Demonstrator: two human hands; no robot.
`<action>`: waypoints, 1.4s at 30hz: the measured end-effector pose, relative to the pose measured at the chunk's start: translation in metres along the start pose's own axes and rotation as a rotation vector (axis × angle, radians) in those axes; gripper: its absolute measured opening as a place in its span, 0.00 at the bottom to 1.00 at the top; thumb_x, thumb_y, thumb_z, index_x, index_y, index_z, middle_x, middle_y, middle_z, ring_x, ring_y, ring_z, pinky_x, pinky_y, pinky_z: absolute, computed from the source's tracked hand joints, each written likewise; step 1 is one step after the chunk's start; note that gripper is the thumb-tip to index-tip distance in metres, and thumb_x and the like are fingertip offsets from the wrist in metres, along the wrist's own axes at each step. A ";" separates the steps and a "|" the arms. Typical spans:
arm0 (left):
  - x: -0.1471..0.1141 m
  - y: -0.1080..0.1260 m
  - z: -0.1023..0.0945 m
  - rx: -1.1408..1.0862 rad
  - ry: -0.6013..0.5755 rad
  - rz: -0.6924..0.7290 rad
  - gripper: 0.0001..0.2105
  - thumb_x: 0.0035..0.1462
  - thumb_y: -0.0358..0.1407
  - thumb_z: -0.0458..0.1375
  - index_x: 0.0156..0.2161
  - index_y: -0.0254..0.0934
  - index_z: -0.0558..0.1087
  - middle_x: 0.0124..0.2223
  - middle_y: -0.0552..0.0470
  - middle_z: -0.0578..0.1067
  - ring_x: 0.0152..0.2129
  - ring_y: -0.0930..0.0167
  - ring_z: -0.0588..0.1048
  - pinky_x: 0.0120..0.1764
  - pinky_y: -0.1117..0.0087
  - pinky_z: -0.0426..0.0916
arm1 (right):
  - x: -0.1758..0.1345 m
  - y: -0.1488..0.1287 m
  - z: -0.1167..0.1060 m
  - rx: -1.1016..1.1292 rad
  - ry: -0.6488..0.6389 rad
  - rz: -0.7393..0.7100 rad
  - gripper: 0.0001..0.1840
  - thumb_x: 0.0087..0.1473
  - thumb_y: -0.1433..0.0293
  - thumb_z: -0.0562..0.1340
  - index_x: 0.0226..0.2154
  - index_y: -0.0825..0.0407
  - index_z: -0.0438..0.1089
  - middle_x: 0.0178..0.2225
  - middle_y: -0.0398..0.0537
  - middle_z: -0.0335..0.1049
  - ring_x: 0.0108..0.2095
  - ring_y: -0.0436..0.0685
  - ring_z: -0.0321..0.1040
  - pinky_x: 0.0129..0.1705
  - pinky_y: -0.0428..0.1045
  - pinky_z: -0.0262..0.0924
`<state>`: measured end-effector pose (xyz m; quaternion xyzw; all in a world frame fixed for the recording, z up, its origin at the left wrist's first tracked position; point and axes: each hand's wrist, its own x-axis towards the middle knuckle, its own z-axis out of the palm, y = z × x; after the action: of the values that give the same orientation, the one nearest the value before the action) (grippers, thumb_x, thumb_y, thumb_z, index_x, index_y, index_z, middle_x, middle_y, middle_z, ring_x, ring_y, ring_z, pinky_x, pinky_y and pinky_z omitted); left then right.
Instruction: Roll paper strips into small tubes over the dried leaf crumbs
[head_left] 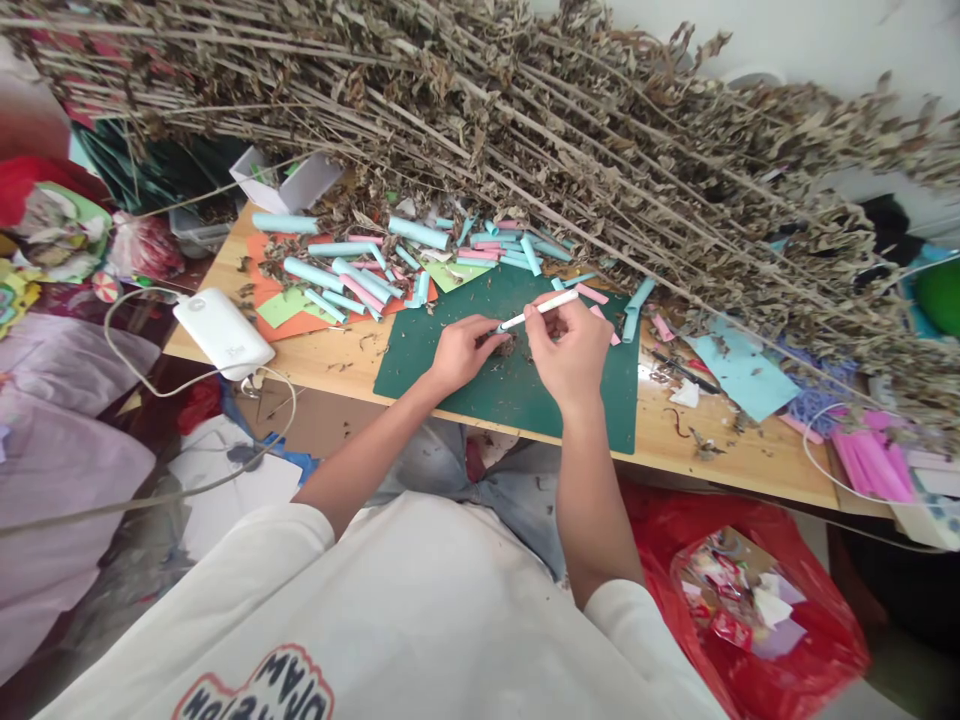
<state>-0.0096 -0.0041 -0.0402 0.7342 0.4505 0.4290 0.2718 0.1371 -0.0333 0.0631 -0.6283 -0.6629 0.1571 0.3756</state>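
Note:
A slim white pen with a dark bluish tip is held in my right hand, thumb against its side. It slants down to the left over the green cutting mat. My left hand is closed, thumb and fingertips pressed together right at the pen's lower tip. Whatever sits between those fingertips is too small to make out. Dry leaf crumbs lie on the mat under both hands. Beyond them are rolled blue paper tubes and pink paper tubes in a loose heap.
Dried leafy stalks hang over the table's back edge. A white power bank with a cable lies on the left. To the right are a blue paper sheet and pink paper. A red rubbish bag stands below.

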 end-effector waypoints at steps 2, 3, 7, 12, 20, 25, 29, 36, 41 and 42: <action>0.000 0.000 0.000 0.003 0.001 0.004 0.12 0.63 0.43 0.58 0.41 0.36 0.79 0.34 0.48 0.78 0.29 0.71 0.74 0.34 0.72 0.66 | 0.000 0.000 0.001 0.000 0.010 0.002 0.13 0.61 0.59 0.55 0.35 0.48 0.69 0.26 0.44 0.72 0.24 0.53 0.68 0.32 0.49 0.65; 0.000 0.000 0.000 0.002 0.001 0.006 0.12 0.62 0.43 0.58 0.41 0.36 0.78 0.34 0.48 0.78 0.29 0.71 0.74 0.34 0.72 0.66 | 0.000 0.000 0.001 0.004 0.015 -0.002 0.13 0.61 0.59 0.55 0.35 0.49 0.69 0.26 0.44 0.71 0.24 0.53 0.68 0.32 0.49 0.65; 0.000 0.001 0.000 -0.002 0.003 0.008 0.13 0.63 0.43 0.58 0.41 0.36 0.78 0.34 0.49 0.78 0.29 0.71 0.73 0.34 0.71 0.65 | 0.000 0.002 0.002 0.025 0.019 -0.019 0.13 0.61 0.59 0.55 0.35 0.49 0.69 0.25 0.44 0.71 0.24 0.53 0.68 0.32 0.49 0.65; 0.000 0.001 0.000 0.003 0.011 -0.007 0.14 0.63 0.44 0.57 0.41 0.35 0.78 0.34 0.48 0.78 0.28 0.72 0.73 0.33 0.72 0.65 | 0.000 0.010 0.000 0.007 0.106 0.037 0.16 0.63 0.57 0.52 0.37 0.49 0.69 0.26 0.46 0.71 0.24 0.54 0.69 0.31 0.50 0.66; 0.000 0.000 0.001 -0.016 0.014 0.006 0.13 0.63 0.44 0.58 0.40 0.35 0.78 0.33 0.49 0.77 0.27 0.72 0.72 0.32 0.71 0.65 | -0.004 0.012 0.004 0.049 0.103 0.041 0.15 0.61 0.56 0.54 0.36 0.49 0.69 0.26 0.45 0.71 0.24 0.54 0.70 0.32 0.50 0.67; 0.000 0.000 0.001 -0.013 0.014 0.002 0.13 0.62 0.43 0.58 0.41 0.35 0.78 0.34 0.49 0.78 0.27 0.72 0.73 0.33 0.71 0.65 | -0.006 0.011 0.004 0.033 0.168 0.048 0.17 0.62 0.56 0.52 0.37 0.50 0.69 0.28 0.47 0.72 0.25 0.54 0.70 0.33 0.51 0.66; 0.000 0.000 0.000 -0.007 0.000 -0.006 0.12 0.62 0.42 0.58 0.41 0.36 0.78 0.34 0.49 0.77 0.28 0.72 0.73 0.33 0.72 0.65 | -0.007 0.008 0.006 0.035 0.090 0.034 0.15 0.61 0.57 0.54 0.35 0.49 0.68 0.25 0.44 0.70 0.24 0.53 0.69 0.31 0.49 0.65; -0.001 -0.002 0.000 -0.019 0.000 0.016 0.12 0.62 0.42 0.58 0.41 0.36 0.79 0.35 0.48 0.78 0.30 0.71 0.74 0.35 0.72 0.65 | -0.003 0.005 0.005 -0.007 0.011 -0.088 0.11 0.61 0.62 0.55 0.33 0.49 0.68 0.25 0.43 0.70 0.23 0.51 0.65 0.30 0.47 0.63; -0.001 -0.001 0.000 -0.020 -0.014 0.016 0.12 0.63 0.41 0.57 0.42 0.35 0.79 0.36 0.47 0.78 0.31 0.70 0.75 0.36 0.72 0.66 | -0.003 0.006 0.011 0.055 -0.021 -0.188 0.10 0.61 0.62 0.57 0.34 0.49 0.69 0.26 0.44 0.71 0.24 0.52 0.66 0.32 0.48 0.62; 0.000 -0.001 -0.001 -0.022 -0.016 0.011 0.12 0.63 0.40 0.57 0.42 0.35 0.79 0.36 0.47 0.79 0.31 0.70 0.75 0.36 0.72 0.66 | -0.003 0.007 0.012 0.063 -0.005 -0.184 0.11 0.61 0.62 0.56 0.34 0.50 0.69 0.26 0.44 0.70 0.24 0.52 0.66 0.32 0.48 0.62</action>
<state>-0.0106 -0.0041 -0.0409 0.7371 0.4395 0.4297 0.2809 0.1331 -0.0319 0.0494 -0.5522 -0.7136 0.1442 0.4062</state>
